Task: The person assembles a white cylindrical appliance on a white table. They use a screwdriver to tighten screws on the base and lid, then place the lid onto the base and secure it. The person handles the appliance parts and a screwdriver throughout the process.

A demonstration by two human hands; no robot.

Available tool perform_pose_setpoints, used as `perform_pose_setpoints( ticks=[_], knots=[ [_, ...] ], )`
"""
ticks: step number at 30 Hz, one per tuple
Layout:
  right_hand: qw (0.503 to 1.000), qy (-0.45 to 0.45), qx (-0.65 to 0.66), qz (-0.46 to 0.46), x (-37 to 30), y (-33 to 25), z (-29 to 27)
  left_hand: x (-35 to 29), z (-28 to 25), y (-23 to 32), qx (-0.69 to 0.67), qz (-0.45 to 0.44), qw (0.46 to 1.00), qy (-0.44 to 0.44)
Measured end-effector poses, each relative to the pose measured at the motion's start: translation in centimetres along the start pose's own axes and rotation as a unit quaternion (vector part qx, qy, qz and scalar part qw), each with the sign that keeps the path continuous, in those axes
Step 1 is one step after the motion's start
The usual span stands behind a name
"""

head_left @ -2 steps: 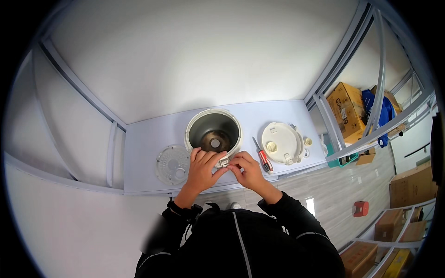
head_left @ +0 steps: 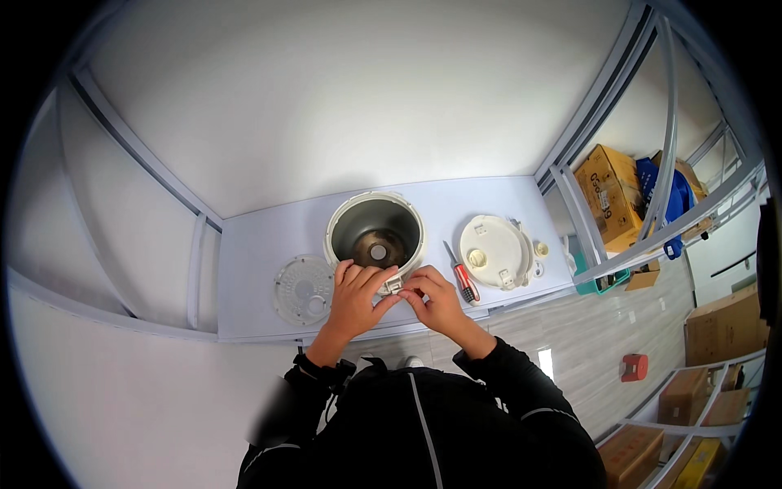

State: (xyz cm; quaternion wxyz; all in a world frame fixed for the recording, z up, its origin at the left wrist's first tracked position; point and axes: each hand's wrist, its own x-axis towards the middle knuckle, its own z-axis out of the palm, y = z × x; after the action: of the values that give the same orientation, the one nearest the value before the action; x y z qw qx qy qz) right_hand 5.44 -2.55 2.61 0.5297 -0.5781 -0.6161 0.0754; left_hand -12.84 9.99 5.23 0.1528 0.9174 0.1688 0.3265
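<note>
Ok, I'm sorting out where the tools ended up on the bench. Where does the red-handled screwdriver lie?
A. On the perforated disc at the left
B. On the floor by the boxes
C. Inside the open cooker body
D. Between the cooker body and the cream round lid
D: the red-handled screwdriver lies on the table between the cooker body and the cream round lid.

Pot [head_left: 375, 234] on the table [head_left: 261, 236]; disc [head_left: 303, 288] to its left, screwdriver [head_left: 463, 279] and lid [head_left: 494, 251] to its right (side by side)
</note>
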Motion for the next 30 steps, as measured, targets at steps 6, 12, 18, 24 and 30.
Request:
perform_pose_setpoints(
  ticks=[6, 12, 18, 24, 30],
  knots=[
    [0.995, -0.013, 0.065, 0.075, 0.7, -0.3, -0.5, 0.1, 0.0, 0.1, -0.001, -0.002, 1.000, 0.002],
    [0.996, -0.031, 0.072, 0.050, 1.2, 0.6, -0.5, 0.0, 0.1, 0.0, 0.003, 0.001, 1.000, 0.007],
    [0.995, -0.034, 0.078, 0.053, 1.8, 0.2, -0.8, 0.1, 0.3, 0.2, 0.009, 0.000, 1.000, 0.009],
    [0.998, -0.029, 0.021, 0.052, 2.0, 0.3, -0.9, 0.1, 1.0, 0.4, 0.032, 0.002, 0.999, 0.019],
    [0.997, -0.064, -0.032, -0.022, 2.4, 1.2, -2.0, 0.1, 1.1, 0.3, 0.043, 0.001, 0.999, 0.010]
  ],
)
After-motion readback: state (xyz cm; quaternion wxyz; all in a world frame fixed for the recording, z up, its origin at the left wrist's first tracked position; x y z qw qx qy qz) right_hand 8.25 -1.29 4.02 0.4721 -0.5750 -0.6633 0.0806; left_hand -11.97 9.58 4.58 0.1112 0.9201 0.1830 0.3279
